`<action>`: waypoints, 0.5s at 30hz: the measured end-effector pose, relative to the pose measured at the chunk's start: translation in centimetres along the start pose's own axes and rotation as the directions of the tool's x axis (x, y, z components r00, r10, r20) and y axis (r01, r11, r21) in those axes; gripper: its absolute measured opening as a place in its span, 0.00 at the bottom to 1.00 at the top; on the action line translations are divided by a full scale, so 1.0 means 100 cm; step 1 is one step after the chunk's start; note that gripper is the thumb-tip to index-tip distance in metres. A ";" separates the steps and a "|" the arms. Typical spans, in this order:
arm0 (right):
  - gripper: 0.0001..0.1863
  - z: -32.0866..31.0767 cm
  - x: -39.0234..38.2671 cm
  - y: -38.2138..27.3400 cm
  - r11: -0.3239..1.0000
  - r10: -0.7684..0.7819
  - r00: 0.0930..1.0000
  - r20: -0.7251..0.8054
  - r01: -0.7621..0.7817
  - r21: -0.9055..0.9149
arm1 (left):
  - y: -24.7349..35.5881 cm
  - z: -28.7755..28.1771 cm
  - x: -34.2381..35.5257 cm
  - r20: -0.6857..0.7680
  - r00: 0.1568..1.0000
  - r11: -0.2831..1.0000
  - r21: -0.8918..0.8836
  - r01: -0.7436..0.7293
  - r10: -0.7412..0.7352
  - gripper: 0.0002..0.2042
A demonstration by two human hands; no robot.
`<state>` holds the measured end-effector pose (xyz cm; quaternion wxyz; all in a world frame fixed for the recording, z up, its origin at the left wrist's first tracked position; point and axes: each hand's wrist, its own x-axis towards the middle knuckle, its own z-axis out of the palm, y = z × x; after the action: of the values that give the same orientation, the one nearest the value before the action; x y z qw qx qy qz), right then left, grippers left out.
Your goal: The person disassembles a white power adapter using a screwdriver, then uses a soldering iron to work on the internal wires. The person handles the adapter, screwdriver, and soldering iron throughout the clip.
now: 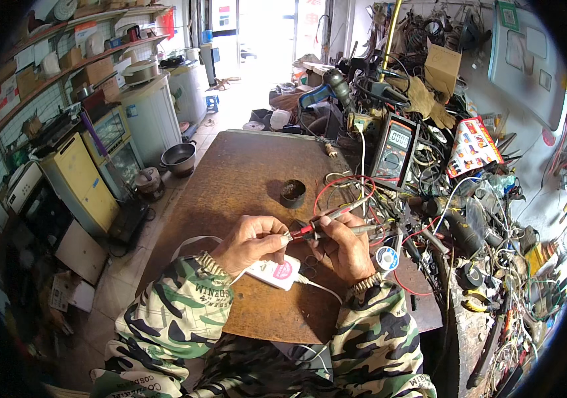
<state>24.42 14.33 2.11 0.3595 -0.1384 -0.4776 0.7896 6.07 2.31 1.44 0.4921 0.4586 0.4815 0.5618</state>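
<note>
My left hand pinches a small pale piece, perhaps a connector, between thumb and fingertips; its exact kind is too small to tell. My right hand is closed around two multimeter probes, one with a red tip part, whose tips meet the piece at my left fingertips. Below the hands, a white power adapter with a pink round label lies on the brown table, partly hidden by my left hand and sleeve. At the right stands the multimeter, its screen lit and a red lead looping toward my right hand.
A small dark round tin stands beyond my hands. A solder spool sits beside my right wrist. Tangled wires, tools and a heat gun crowd the right side. Left of the table are a pan and cabinets on the floor.
</note>
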 end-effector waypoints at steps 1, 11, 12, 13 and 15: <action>0.09 -0.002 0.001 0.000 1.000 0.010 1.000 0.020 -0.010 -0.007 | 0.000 0.000 0.000 -0.006 1.000 1.000 -0.003 0.005 -0.005 0.11; 0.10 -0.017 0.004 0.003 0.995 -0.017 0.990 0.141 0.003 0.102 | 0.003 0.001 0.000 0.096 0.995 0.999 -0.040 -0.033 0.037 0.10; 0.10 -0.019 0.005 0.003 0.991 -0.032 0.985 0.171 0.009 0.130 | 0.004 0.000 0.000 0.124 0.992 0.998 -0.048 -0.029 0.035 0.10; 0.09 -0.018 0.003 0.002 0.994 -0.023 0.991 0.133 0.009 0.107 | 0.002 -0.001 0.001 0.131 0.991 0.998 -0.055 -0.029 0.036 0.10; 0.10 -0.007 -0.001 -0.003 0.998 -0.001 0.998 0.066 -0.004 0.065 | 0.001 -0.004 0.000 0.138 0.990 0.998 -0.062 -0.031 0.040 0.10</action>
<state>24.99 14.82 1.99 0.3474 -0.1011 -0.4632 0.8091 5.65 2.29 1.47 0.5280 0.4901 0.4208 0.5513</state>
